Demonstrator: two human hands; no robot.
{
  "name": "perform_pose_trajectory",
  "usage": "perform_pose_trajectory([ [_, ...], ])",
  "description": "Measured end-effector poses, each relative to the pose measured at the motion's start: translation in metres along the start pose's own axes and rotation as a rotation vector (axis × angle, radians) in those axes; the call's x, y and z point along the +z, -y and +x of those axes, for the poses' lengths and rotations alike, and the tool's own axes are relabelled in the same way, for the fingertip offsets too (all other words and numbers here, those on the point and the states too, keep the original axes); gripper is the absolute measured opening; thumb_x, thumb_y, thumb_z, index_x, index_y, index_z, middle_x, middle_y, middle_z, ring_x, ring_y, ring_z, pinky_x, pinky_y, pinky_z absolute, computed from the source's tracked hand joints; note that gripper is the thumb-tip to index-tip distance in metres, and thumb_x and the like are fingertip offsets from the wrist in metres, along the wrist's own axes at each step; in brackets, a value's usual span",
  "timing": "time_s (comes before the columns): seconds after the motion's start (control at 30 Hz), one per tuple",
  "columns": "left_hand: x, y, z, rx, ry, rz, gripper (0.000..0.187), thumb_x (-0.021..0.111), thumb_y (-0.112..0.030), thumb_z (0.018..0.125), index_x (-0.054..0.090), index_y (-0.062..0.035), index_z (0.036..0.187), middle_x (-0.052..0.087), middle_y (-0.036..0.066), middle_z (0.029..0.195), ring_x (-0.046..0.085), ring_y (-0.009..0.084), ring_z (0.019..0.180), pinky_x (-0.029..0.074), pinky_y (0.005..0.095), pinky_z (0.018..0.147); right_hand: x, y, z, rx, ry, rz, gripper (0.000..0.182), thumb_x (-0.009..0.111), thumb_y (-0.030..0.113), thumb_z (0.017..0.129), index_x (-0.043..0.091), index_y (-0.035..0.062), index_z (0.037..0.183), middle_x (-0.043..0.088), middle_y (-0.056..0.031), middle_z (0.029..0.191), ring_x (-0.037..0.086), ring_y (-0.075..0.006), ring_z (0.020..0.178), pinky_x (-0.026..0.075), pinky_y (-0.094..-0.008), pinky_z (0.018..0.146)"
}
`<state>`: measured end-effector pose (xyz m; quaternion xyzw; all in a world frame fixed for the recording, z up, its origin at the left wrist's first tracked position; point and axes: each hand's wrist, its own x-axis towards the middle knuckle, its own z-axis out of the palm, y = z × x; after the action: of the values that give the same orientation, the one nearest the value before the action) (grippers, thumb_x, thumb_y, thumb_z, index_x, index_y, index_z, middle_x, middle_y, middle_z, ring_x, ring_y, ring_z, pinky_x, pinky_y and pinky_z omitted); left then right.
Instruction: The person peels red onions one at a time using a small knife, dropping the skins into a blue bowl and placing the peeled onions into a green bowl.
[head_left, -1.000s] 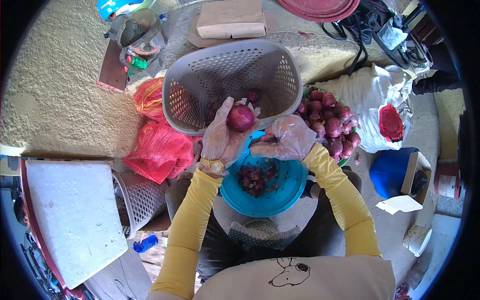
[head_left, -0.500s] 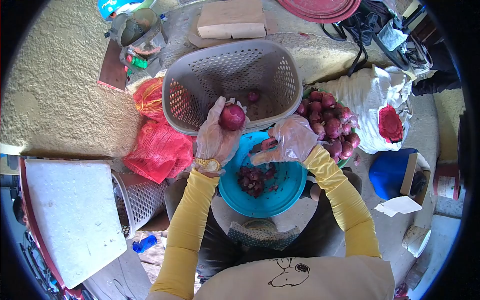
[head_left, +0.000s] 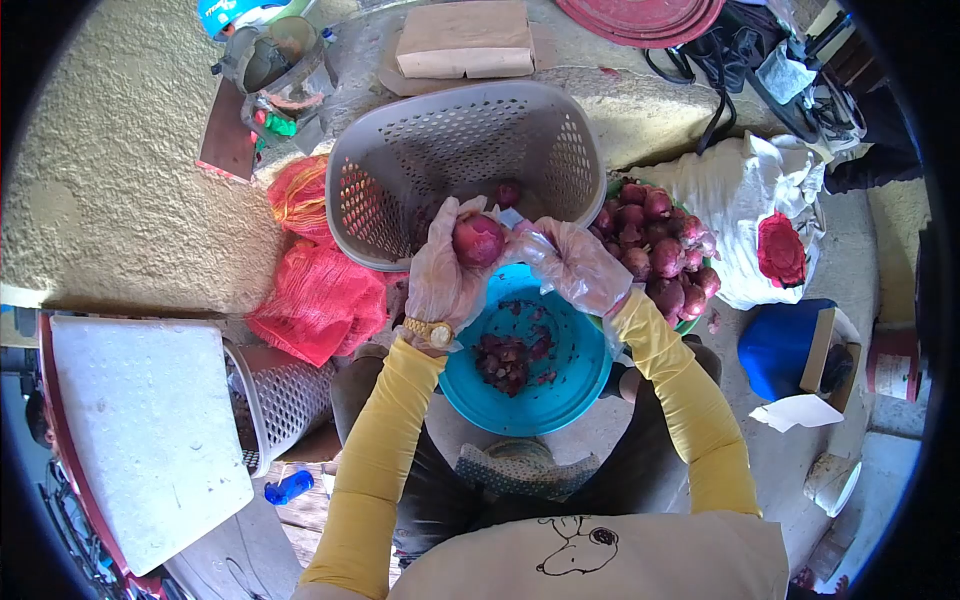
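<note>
Head view: the person's left hand (head_left: 440,282) cups a red onion (head_left: 478,241) in its palm, fingers curled up around the far side but not closed over the top. The right hand (head_left: 585,270) is just beside it, fingers bent inward toward the onion; whether they pinch anything cannot be told. A small pale, bluish piece (head_left: 510,217) shows near those fingertips, too small to name.

The likeliest trouble is a slip. The onion looks smooth and round, and both hands wear thin, loose plastic gloves, so a push from the right hand could roll it out of the shallow cup. Beneath and between the hands lies the blue basin (head_left: 578,388), with dark red skin scraps (head_left: 505,362) in it; an onion dropped there could scatter them. Just beyond the left hand stands the grey basket (head_left: 430,140), a smaller onion (head_left: 507,194) inside, and its near rim could catch a knuckle or glove.

The baggy film at the right fingertips could also bunch between fingers and onion, blunting feel, or tear if snagged. Right of the right hand, the heaped onions (head_left: 668,257) sit near enough that a wide elbow or wrist swing might knock some loose, since they are piled high.
</note>
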<state>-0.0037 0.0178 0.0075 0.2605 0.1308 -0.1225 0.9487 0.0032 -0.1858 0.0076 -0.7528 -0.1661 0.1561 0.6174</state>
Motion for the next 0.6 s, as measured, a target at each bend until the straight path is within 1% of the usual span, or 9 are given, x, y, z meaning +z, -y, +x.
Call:
perform_pose_trajectory([
  [0.03, -0.002, 0.0, 0.0, 0.0, 0.0, 0.001, 0.043, 0.051, -0.037, 0.109, 0.057, 0.0008, 0.129, 0.062, 0.02, 0.123, 0.063, 0.0364, 0.117, 0.059, 0.0516, 0.096, 0.001, 0.0, 0.0, 0.028, 0.0, 0.122, 0.05, 0.067, 0.05, 0.099, 0.061, 0.001, 0.103, 0.052, -0.0028, 0.07, 0.058, -0.014, 0.07, 0.05, -0.0354, 0.065],
  [0.17, -0.001, 0.0, 0.001, -0.044, 0.078, -0.015, 0.051, 0.044, -0.042, 0.111, 0.055, 0.0016, 0.136, 0.062, 0.018, 0.125, 0.062, 0.0318, 0.116, 0.059, 0.0483, 0.097, -0.01, 0.001, 0.001, 0.18, 0.072, 0.043, 0.054, 0.065, 0.052, 0.1, 0.06, -0.0007, 0.106, 0.057, -0.0065, 0.073, 0.059, -0.0179, 0.074, 0.05, -0.0383, 0.067],
  [0.23, -0.003, 0.001, 0.001, -0.035, 0.066, -0.005, 0.053, 0.043, -0.043, 0.111, 0.055, 0.0021, 0.137, 0.061, 0.017, 0.126, 0.061, 0.0302, 0.115, 0.059, 0.0466, 0.097, -0.006, -0.005, 0.004, -0.063, -0.059, -0.205, 0.059, 0.07, 0.056, 0.095, 0.061, -0.0021, 0.105, 0.06, -0.012, 0.072, 0.061, -0.0264, 0.072, 0.051, -0.0424, 0.069],
  [0.27, -0.007, 0.002, 0.001, -0.02, 0.101, 0.014, 0.052, 0.043, -0.041, 0.111, 0.055, 0.0028, 0.136, 0.062, 0.017, 0.127, 0.061, 0.0293, 0.115, 0.058, 0.0451, 0.098, -0.008, -0.006, 0.002, -0.063, -0.059, -0.204, 0.059, 0.07, 0.056, 0.095, 0.061, -0.0021, 0.105, 0.06, -0.012, 0.072, 0.061, -0.0264, 0.072, 0.051, -0.0424, 0.069],
  [0.33, -0.01, 0.004, 0.002, -0.005, 0.138, 0.034, 0.05, 0.044, -0.039, 0.111, 0.056, 0.0035, 0.136, 0.062, 0.018, 0.128, 0.061, 0.0283, 0.115, 0.057, 0.0435, 0.1, -0.009, 0.023, -0.001, 0.057, -0.001, -0.218, 0.052, 0.078, 0.051, 0.09, 0.065, 0.0026, 0.106, 0.06, 0.0002, 0.076, 0.054, -0.0128, 0.067, 0.049, -0.0318, 0.065],
  [0.37, -0.009, 0.006, 0.004, 0.026, 0.116, 0.081, 0.049, 0.044, -0.036, 0.112, 0.056, 0.0048, 0.135, 0.062, 0.018, 0.129, 0.061, 0.0279, 0.115, 0.056, 0.0428, 0.101, -0.009, 0.023, -0.001, 0.057, -0.002, -0.218, 0.052, 0.078, 0.051, 0.09, 0.065, 0.0026, 0.106, 0.06, 0.0002, 0.076, 0.054, -0.0128, 0.067, 0.049, -0.0318, 0.065],
  [0.43, -0.008, 0.007, 0.004, 0.056, 0.093, 0.128, 0.047, 0.044, -0.034, 0.112, 0.056, 0.0062, 0.134, 0.062, 0.018, 0.129, 0.061, 0.0274, 0.116, 0.054, 0.0421, 0.103, -0.008, 0.024, -0.001, 0.037, -0.075, -0.575, 0.06, 0.085, 0.056, 0.079, 0.071, 0.0, 0.096, 0.065, -0.0085, 0.07, 0.06, -0.0213, 0.062, 0.051, -0.0374, 0.065],
  [0.53, -0.005, 0.007, 0.003, -0.045, 0.164, 0.004, 0.045, 0.045, -0.03, 0.111, 0.056, 0.008, 0.133, 0.062, 0.018, 0.128, 0.061, 0.0272, 0.118, 0.052, 0.0408, 0.105, -0.008, 0.042, -0.004, 0.096, -0.124, -0.585, 0.067, 0.085, 0.063, 0.074, 0.073, -0.0016, 0.09, 0.067, -0.018, 0.072, 0.065, -0.03, 0.065, 0.052, -0.0423, 0.066],
  [0.6, -0.002, 0.009, 0.003, -0.084, 0.101, -0.07, 0.045, 0.046, -0.029, 0.111, 0.056, 0.009, 0.133, 0.062, 0.018, 0.128, 0.06, 0.0275, 0.122, 0.052, 0.0401, 0.106, -0.007, 0.033, -0.003, 0.051, -0.143, -0.629, 0.069, 0.083, 0.066, 0.073, 0.073, -0.0015, 0.088, 0.067, -0.0189, 0.071, 0.065, -0.0318, 0.065, 0.052, -0.043, 0.065],
])
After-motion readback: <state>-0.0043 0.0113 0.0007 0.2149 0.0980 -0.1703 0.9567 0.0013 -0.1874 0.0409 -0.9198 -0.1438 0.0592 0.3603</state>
